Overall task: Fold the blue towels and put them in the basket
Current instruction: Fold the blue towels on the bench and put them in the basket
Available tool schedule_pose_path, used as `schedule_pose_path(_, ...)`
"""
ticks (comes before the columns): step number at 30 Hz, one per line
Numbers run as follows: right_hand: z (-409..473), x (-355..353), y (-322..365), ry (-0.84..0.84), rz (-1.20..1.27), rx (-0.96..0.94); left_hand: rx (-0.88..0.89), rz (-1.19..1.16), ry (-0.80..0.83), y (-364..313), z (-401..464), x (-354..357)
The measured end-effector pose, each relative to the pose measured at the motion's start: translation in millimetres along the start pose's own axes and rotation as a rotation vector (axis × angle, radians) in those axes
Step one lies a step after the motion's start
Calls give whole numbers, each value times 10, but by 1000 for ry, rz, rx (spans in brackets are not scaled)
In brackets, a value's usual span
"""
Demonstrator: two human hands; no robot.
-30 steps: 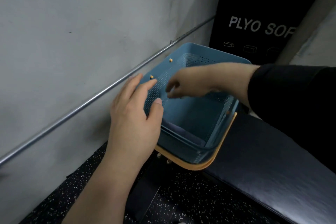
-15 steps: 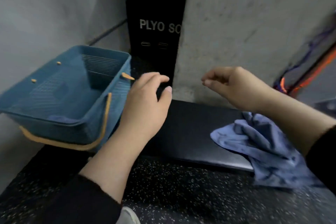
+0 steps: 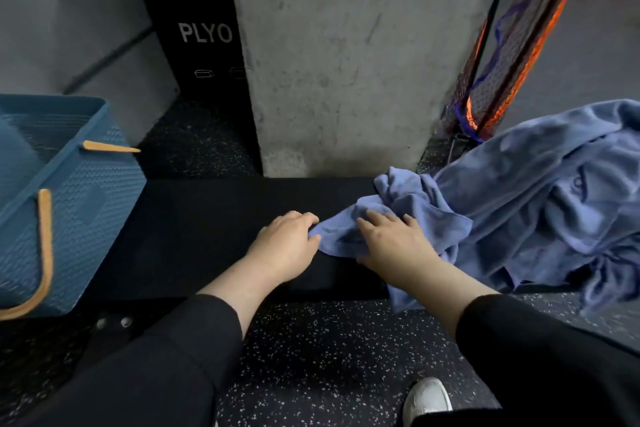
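Note:
A crumpled blue towel (image 3: 398, 204) lies on the black padded bench (image 3: 207, 232), its near edge hanging over the front. My left hand (image 3: 284, 246) pinches the towel's left corner between thumb and fingers. My right hand (image 3: 394, 243) rests flat on top of the same towel, just right of the left hand. A larger heap of blue towels (image 3: 554, 201) fills the bench's right end. The blue perforated basket (image 3: 97, 191) with tan handles stands at the far left, apart from both hands; its inside is mostly out of view.
A concrete pillar (image 3: 329, 62) rises right behind the bench. A black plyo box (image 3: 201, 38) stands behind on the left. Orange and blue netting (image 3: 502, 62) hangs at the back right. Speckled black floor and my white shoe (image 3: 427, 399) are below.
My view swung right, away from the basket. Both hands left the basket, crossed the bench and came down on the blue towel.

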State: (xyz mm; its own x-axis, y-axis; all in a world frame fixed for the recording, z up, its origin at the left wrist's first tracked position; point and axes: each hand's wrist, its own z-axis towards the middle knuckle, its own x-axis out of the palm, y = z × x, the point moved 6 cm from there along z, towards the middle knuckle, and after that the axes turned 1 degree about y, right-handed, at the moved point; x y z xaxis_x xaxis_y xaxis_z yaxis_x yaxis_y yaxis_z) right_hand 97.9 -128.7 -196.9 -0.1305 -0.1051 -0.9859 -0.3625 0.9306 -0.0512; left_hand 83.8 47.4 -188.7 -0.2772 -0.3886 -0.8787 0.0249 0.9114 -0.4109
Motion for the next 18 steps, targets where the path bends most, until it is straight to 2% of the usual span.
schedule_pose_path(2,18,115,-12,34,-75,13,-7,-3,6,-10,64,19)
schedule_pose_path(6,109,105,-49,-119,-18,10,-5,-13,-7,-24,144,43)
schedule_pose_path(9,145,-50,-89,-189,167,32,52,-104,-43,-84,176,-4)
schedule_pose_path(12,112,-362,-171,-305,451,74,183,-312,-74,-246,151,-113)
schedule_pose_path(15,9,-624,-249,-356,649,87,236,-465,-255,-352,110,-314)
schedule_pose_path(18,-109,-767,-219,-336,768,11,238,-656,-383,-459,20,-505)
